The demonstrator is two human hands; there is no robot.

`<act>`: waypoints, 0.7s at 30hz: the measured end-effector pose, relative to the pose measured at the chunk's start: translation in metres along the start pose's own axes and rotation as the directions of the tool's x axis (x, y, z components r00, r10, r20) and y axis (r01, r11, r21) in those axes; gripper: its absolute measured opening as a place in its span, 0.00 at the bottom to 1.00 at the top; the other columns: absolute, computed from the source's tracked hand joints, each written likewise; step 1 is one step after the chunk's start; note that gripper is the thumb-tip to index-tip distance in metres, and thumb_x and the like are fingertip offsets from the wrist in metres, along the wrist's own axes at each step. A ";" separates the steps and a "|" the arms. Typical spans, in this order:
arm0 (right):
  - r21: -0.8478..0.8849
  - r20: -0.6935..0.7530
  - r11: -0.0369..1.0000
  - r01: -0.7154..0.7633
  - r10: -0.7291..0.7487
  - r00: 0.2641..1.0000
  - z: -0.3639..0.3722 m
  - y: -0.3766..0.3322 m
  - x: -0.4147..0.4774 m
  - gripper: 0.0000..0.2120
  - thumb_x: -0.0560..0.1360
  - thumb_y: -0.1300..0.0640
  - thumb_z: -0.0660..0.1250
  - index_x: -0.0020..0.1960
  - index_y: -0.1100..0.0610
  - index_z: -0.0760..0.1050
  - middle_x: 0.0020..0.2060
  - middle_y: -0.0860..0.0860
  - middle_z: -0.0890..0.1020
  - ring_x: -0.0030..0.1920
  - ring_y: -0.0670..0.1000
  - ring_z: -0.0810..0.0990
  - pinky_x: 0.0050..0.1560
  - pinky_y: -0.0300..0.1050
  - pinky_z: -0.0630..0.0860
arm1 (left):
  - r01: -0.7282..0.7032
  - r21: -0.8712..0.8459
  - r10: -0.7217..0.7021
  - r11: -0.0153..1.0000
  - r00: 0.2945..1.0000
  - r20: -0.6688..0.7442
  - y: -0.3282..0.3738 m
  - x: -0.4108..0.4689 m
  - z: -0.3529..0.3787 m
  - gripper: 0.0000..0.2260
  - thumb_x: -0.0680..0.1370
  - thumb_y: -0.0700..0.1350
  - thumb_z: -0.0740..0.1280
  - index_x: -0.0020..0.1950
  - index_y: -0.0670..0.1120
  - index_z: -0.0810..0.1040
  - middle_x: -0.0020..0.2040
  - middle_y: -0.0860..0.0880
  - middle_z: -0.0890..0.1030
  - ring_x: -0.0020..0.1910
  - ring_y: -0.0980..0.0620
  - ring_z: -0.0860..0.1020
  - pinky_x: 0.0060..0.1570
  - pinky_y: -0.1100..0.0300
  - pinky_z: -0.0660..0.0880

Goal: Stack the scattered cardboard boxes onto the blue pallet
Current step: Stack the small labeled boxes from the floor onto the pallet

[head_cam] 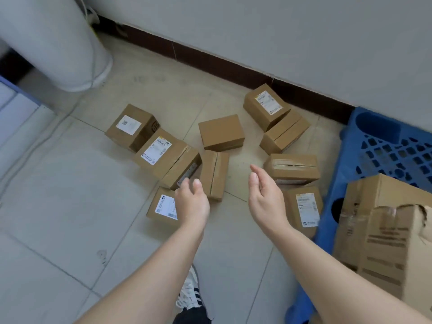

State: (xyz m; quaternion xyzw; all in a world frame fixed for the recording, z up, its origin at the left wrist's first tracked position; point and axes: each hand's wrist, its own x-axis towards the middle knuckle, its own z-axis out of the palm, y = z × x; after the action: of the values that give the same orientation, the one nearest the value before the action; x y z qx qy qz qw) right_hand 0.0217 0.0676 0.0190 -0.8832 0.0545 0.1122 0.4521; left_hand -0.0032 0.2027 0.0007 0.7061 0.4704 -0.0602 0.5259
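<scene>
Judging by the layout, the taped box (214, 175) probably gets grabbed next. It's parked on the floor just ahead, between the left hand (192, 202) and right hand (264, 195), long axis pointing away, nearer the left. Both hands are held open, nothing gripped. The blue pallet (383, 146) is off to the right.

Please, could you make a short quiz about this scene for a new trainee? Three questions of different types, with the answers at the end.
1. True or false: the left hand and the right hand hold nothing.
2. Where does the blue pallet lie? A) to the left of the small boxes; B) to their right, near the wall; C) behind the person.
3. In a few words: what already rests on the pallet?

Key: 1 true; 2 B; 3 a large torn cardboard box.
</scene>
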 end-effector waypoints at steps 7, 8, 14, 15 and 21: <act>-0.053 0.172 0.998 -0.018 0.027 0.985 0.099 -0.031 0.037 0.18 0.81 0.51 0.53 0.68 0.55 0.70 0.63 0.48 0.76 0.65 0.49 0.71 0.63 0.43 0.66 | 0.105 0.009 -0.103 0.994 0.987 -0.124 -0.042 0.078 -0.050 0.16 0.81 0.50 0.53 0.61 0.42 0.72 0.61 0.43 0.75 0.55 0.44 0.76 0.54 0.53 0.71; -0.059 0.193 0.998 -0.017 0.028 0.981 0.109 -0.033 0.041 0.17 0.81 0.51 0.54 0.66 0.55 0.71 0.60 0.48 0.78 0.63 0.49 0.73 0.61 0.43 0.67 | 0.115 0.003 -0.113 0.993 0.984 -0.134 -0.050 0.086 -0.053 0.16 0.81 0.49 0.53 0.57 0.40 0.73 0.59 0.40 0.76 0.57 0.41 0.75 0.53 0.51 0.71; -0.113 0.332 0.994 0.000 0.038 0.942 0.171 -0.023 0.060 0.15 0.81 0.51 0.54 0.59 0.57 0.74 0.47 0.51 0.81 0.53 0.54 0.76 0.55 0.51 0.72 | 0.202 -0.042 -0.206 0.979 0.955 -0.215 -0.095 0.121 -0.058 0.13 0.82 0.48 0.53 0.47 0.40 0.70 0.55 0.37 0.75 0.54 0.39 0.74 0.50 0.51 0.71; -0.124 0.358 0.992 0.010 0.035 0.933 0.181 -0.017 0.062 0.14 0.81 0.51 0.54 0.59 0.55 0.74 0.45 0.51 0.80 0.51 0.53 0.76 0.53 0.50 0.72 | 0.211 -0.045 -0.216 0.976 0.949 -0.228 -0.103 0.126 -0.057 0.12 0.82 0.47 0.53 0.44 0.43 0.68 0.55 0.36 0.75 0.52 0.39 0.74 0.47 0.52 0.70; -0.196 0.487 0.978 0.074 0.032 0.873 0.243 0.046 0.077 0.16 0.81 0.49 0.52 0.61 0.53 0.73 0.38 0.46 0.75 0.45 0.49 0.72 0.45 0.43 0.67 | 0.284 -0.095 -0.300 0.954 0.907 -0.295 -0.168 0.164 -0.035 0.12 0.82 0.48 0.52 0.42 0.43 0.67 0.54 0.36 0.73 0.51 0.38 0.74 0.50 0.51 0.71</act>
State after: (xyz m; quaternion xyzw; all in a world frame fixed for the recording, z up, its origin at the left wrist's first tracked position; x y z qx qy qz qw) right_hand 0.0513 0.2381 -0.1736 -0.8694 -0.0829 0.3310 0.3573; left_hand -0.0496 0.3295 -0.1943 0.6153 0.6479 -0.0164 0.4488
